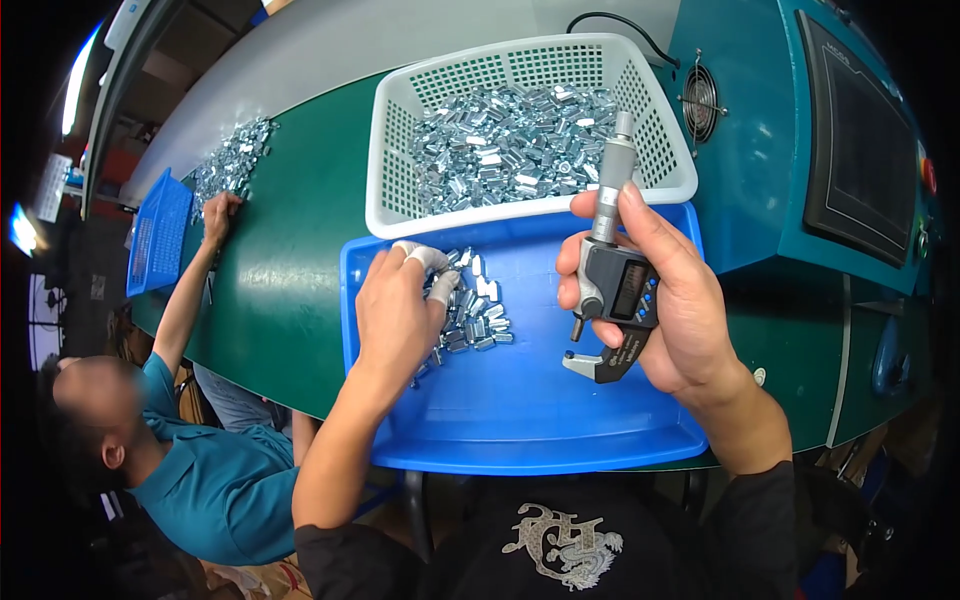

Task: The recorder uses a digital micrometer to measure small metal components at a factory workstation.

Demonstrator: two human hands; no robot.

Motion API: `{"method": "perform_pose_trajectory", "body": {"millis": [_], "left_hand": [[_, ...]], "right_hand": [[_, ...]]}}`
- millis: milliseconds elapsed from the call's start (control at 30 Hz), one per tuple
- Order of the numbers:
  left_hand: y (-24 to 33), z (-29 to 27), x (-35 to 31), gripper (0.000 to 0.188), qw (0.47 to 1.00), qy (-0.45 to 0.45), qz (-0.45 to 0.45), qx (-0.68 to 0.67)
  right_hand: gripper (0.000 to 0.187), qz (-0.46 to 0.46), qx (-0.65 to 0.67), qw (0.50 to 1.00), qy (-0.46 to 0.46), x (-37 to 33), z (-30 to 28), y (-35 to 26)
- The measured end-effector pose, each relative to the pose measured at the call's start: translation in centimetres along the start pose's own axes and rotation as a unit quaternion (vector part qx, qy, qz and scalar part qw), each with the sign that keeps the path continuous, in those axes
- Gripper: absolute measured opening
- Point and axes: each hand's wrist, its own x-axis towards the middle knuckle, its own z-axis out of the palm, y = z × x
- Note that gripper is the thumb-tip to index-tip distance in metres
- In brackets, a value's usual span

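Grips one digital micrometer (606,265) in the right hand (688,315), above the right half of one blue tray (550,430). Presses the thumb along the grey barrel and wraps the other fingers round behind, with four fingertips showing at the left of the tool. Points the curved frame (625,358) down toward the tray floor, with a gap between spindle (578,327) and anvil (572,355). Turns the display (630,290) toward the camera.

Bends the left hand (392,310) over the left part of the tray, at one loose pile of metal pieces (478,318). Wears two visible white finger covers (427,257), both at the pile. Cannot tell between a pinch on a piece and a light touch. Lie under and just right of these fingers, on the tray floor, left of the micrometer; overlap too much for an exact count.

Includes one white basket (530,211) just beyond the tray, heaped with uncountable similar pieces. Includes, well left of the tray on one green table (290,260), one further heap (235,158), one blue basket (160,235) and one co-worker's hand (220,210) at the heap. Includes, right of and beyond the tray, one teal machine (748,150) with one dark screen (862,150) and one round fan grille (700,103).
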Motion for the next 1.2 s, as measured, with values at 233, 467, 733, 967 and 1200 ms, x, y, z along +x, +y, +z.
{"method": "perform_pose_trajectory", "body": {"millis": [233, 467, 733, 967, 1200], "left_hand": [[5.8, -2.4, -2.5, 0.021, 0.786, -0.159, -0.104, -0.589], [6.3, -0.5, -4.1, 0.027, 0.698, -0.133, -0.07, -0.7], [6.8, -0.6, -4.5, 0.026, 0.698, -0.129, -0.079, -0.7], [6.6, -0.5, -4.6, 0.026, 0.691, -0.149, -0.079, -0.703], [6.6, -0.4, -4.5, 0.026, 0.685, -0.139, -0.072, -0.712]], "right_hand": [[0.043, -0.007, -0.001, 1.0, -0.001, 0.1, -0.5, -0.3], [0.046, -0.008, 0.013, 1.0, -0.012, 0.0, -0.4, -0.1], [0.052, 0.0, 0.018, 1.0, -0.016, -0.4, -0.5, -0.3], [0.048, 0.005, 0.02, 1.0, -0.012, -0.3, -0.3, -0.2], [0.039, 0.002, 0.016, 1.0, -0.001, -0.2, -0.3, -0.2]]}}
